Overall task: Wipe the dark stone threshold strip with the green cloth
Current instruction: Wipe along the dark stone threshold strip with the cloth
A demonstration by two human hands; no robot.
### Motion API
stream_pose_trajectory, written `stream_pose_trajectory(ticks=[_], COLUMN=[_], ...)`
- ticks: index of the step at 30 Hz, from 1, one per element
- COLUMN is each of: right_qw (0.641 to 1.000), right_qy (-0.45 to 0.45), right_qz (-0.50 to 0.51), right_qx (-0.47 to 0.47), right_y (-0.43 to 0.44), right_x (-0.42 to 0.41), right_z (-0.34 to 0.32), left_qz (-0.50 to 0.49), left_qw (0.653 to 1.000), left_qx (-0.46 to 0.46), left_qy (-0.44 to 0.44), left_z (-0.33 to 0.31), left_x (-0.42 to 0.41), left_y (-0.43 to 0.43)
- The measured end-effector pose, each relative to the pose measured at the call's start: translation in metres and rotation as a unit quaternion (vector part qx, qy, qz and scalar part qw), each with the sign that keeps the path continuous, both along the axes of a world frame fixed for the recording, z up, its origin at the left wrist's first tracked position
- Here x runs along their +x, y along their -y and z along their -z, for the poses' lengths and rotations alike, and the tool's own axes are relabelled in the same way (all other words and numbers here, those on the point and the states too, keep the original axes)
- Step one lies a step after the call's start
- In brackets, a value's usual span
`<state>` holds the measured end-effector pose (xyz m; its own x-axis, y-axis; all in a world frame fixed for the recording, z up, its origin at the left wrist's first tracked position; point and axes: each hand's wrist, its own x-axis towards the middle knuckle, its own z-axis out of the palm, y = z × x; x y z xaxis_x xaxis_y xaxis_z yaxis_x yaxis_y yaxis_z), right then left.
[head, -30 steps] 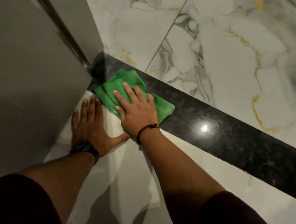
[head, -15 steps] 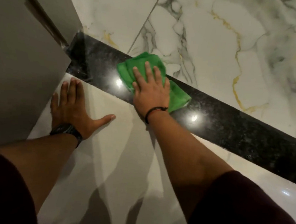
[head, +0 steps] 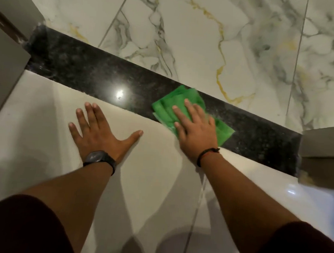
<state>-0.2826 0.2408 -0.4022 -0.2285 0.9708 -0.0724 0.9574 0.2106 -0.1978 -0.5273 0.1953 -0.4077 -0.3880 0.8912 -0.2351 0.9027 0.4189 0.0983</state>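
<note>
The dark stone threshold strip [head: 90, 73] runs from upper left to lower right between two pale floors. A folded green cloth [head: 169, 104] lies on it, right of the strip's middle. My right hand [head: 195, 128] presses flat on the cloth, fingers spread, palm partly over the strip's near edge. My left hand [head: 100, 131] rests flat on the plain pale floor near the strip, fingers apart, holding nothing. A black watch sits on my left wrist, a dark cord on my right.
A grey door frame [head: 8, 42] stands at the strip's left end and another grey frame post [head: 324, 155] at its right end. White marble tiles with gold and grey veins [head: 207, 40] lie beyond the strip. A light glare spot [head: 119, 93] shines on the stone.
My right hand has slid the green cloth along the strip from its left end toward the right. My left hand stayed flat on the pale floor. The view shifted, showing the right frame post.
</note>
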Motion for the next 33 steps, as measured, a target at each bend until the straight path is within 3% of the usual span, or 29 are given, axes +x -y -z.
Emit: stream_pose_trajectory(ticks=[4, 6, 10, 15, 20, 25, 29, 33], right_qw=[0.985, 0.980, 0.997, 0.999, 0.990, 0.957, 0.990, 0.999], right_qy=[0.018, 0.010, 0.000, 0.032, 0.023, 0.041, 0.034, 0.027], right_qz=[0.172, 0.199, 0.080, -0.031, 0.142, 0.287, 0.131, -0.006], right_qx=[-0.011, -0.008, -0.011, -0.021, 0.005, -0.022, -0.031, -0.032], right_y=[-0.022, -0.027, 0.004, 0.051, 0.052, 0.010, 0.024, 0.079], right_x=[0.028, 0.014, 0.016, 0.082, 0.173, 0.162, 0.117, 0.100], right_z=[0.004, 0.005, 0.001, 0.001, -0.005, 0.000, 0.000, -0.008], left_qz=[0.030, 0.044, 0.044, 0.068, 0.069, 0.072, 0.074, 0.081], left_qw=[1.000, 0.999, 0.999, 0.997, 0.997, 0.997, 0.997, 0.996], left_qx=[-0.002, -0.008, -0.017, -0.018, -0.010, -0.007, -0.006, -0.024], left_qy=[-0.001, 0.003, 0.019, 0.017, 0.018, 0.012, 0.013, 0.015], left_z=[-0.001, -0.004, -0.008, -0.008, -0.005, -0.003, -0.004, -0.009], left_x=[0.017, 0.036, 0.071, 0.095, 0.093, 0.093, 0.094, 0.092], left_y=[0.009, 0.013, 0.021, 0.031, 0.032, 0.032, 0.033, 0.032])
